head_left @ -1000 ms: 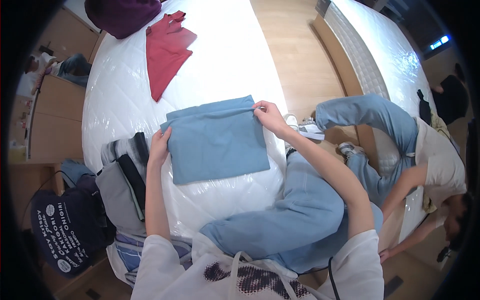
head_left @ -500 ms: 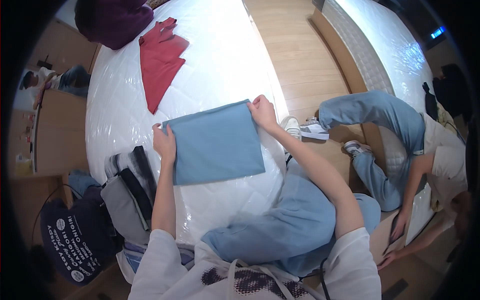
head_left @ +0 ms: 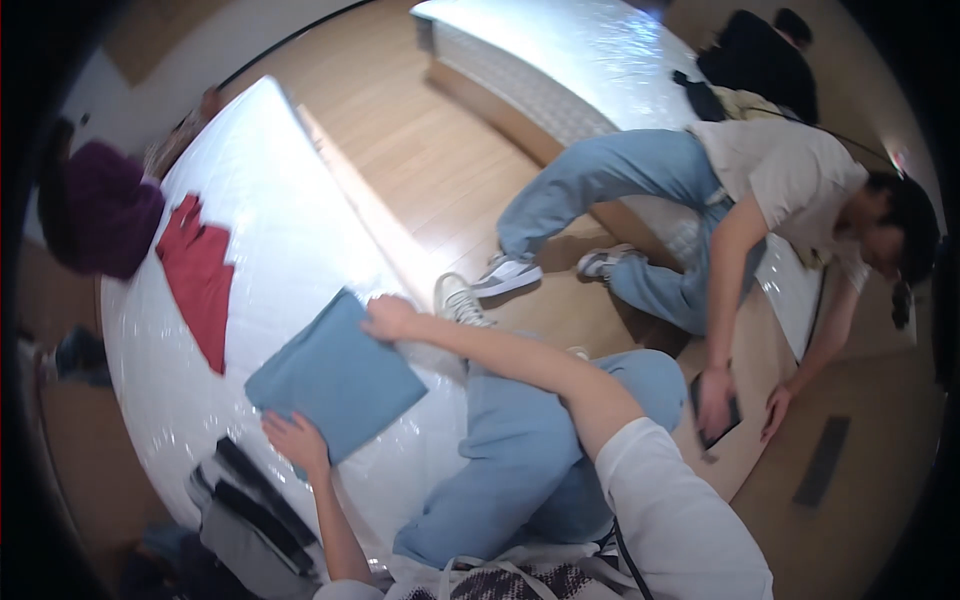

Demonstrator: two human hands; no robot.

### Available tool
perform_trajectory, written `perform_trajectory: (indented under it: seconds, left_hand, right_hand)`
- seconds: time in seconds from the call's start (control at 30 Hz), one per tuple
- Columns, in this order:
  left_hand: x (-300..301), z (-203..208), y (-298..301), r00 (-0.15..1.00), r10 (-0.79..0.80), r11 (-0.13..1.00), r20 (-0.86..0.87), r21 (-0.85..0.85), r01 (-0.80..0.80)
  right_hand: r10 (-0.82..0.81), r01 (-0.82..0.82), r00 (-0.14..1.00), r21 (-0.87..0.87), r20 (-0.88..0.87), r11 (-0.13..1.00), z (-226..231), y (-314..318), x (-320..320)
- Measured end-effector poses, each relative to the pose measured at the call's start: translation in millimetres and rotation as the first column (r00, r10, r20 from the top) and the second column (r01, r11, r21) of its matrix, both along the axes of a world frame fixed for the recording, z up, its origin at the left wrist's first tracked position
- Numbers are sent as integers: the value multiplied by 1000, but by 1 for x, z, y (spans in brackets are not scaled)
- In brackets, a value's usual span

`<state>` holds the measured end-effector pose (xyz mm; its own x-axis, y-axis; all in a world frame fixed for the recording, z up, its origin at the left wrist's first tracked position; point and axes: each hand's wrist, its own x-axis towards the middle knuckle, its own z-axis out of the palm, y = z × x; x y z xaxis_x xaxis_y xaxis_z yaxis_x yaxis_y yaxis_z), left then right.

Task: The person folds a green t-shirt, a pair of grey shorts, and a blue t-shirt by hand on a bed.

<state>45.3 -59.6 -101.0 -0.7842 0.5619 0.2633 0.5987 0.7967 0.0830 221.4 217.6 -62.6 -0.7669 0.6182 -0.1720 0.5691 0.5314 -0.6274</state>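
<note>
A folded blue cloth garment lies flat on the plastic-wrapped mattress before me. My left hand rests on its near left edge, fingers stretched out and spread on the fabric. At its far right edge, my right hand has its fingers curled against the cloth, seemingly pinching the rim; the fingertips are slightly blurred. Farther off on the mattress lies a red garment, loosely spread. Beside my left forearm sits a stack of folded grey and black clothes.
A co-worker bends over at the right, one hand holding a dark flat object near a brown cardboard-like surface. Another wrapped mattress stands beyond the wood floor. A person in purple is at the far left.
My view has swung to the right, showing more of the co-worker. The left hand has gone from gripping the cloth's corner to lying spread on it. The cloth appears turned in view.
</note>
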Motion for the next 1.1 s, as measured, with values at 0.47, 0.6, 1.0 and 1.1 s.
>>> perform_trajectory:
  seconds: [0.47, 0.6, 1.0, 1.1]
  left_hand:
    - [123, 64, 30, 953, -114, 989, -282, 55, 135]
    - [145, 80, 36, 722, -268, 958, -638, -98, 269]
    - [105, 57, 13, 797, -196, 981, -571, -108, 164]
    - [36, -6, -25, 986, -125, 982, -107, 130, 139]
  right_hand:
    - [264, -256, 958, 81, -114, 963, 1, 31, 100]
    - [252, -255, 962, -19, -109, 967, -5, 34, 115]
    - [347, -349, 935, -16, -72, 937, 38, 23, 98]
    - [374, -381, 922, -61, -99, 923, 20, 21, 67]
